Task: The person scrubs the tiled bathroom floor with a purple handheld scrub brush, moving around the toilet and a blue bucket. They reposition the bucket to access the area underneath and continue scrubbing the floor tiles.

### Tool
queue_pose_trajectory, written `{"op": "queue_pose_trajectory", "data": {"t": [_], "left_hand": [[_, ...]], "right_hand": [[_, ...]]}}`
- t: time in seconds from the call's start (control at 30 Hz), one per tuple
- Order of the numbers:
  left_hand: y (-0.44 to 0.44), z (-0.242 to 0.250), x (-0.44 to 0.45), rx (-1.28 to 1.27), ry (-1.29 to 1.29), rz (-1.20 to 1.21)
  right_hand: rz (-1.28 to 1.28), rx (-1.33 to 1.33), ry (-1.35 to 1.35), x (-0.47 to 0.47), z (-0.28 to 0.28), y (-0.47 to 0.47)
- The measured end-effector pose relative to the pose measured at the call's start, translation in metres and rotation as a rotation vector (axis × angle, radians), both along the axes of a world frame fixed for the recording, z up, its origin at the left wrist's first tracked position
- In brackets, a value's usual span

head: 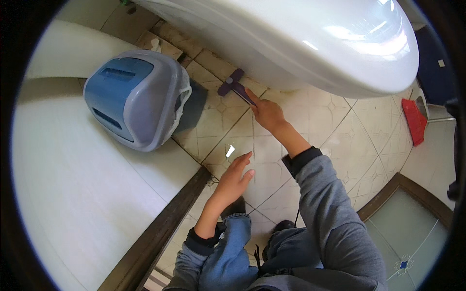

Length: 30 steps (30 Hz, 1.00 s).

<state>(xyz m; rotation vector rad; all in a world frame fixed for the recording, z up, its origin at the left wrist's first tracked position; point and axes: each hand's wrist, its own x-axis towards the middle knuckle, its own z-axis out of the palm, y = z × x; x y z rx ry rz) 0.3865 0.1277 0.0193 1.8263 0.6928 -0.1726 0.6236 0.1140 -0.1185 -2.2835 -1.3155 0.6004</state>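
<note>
My right hand [269, 112] grips the handle of a purple T-shaped hand tool [230, 81], whose crosspiece points away from me. The tool's head is over the floor tiles, close to the base of a large glossy white bathroom fixture [320, 40]; whether it touches the floor I cannot tell. My left hand [233, 182] holds nothing, fingers apart, above the tiled floor [269, 152] and my shoe. To the left of the tool stands a grey and blue plastic waste bin [145, 102] with a flap lid. A white bag liner [184, 98] shows at its rim.
A dark wooden door frame [156, 232] borders the white wall [91, 163] at left. At lower right is a brown-framed door with a frosted glass pane [407, 225]. A red plastic piece [414, 122] is near the right wall. A white scrap [156, 45] lies behind the bin.
</note>
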Motion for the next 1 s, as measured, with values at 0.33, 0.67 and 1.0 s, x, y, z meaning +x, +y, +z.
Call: {"op": "queue_pose_trajectory", "data": {"t": [0.33,0.67,1.0], "left_hand": [[-0.024,-0.008,0.021,-0.023,0.004,-0.120],[-0.051,0.006,0.050,-0.007,0.069,-0.297],[-0.083,0.011,0.070,0.087,0.009,-0.540]], "right_hand": [[-0.142,-0.158,0.071,-0.003,0.054,-0.202],[-0.242,-0.076,0.071,-0.032,0.033,-0.272],[-0.486,0.058,-0.074,0.023,0.012,-0.251]]}}
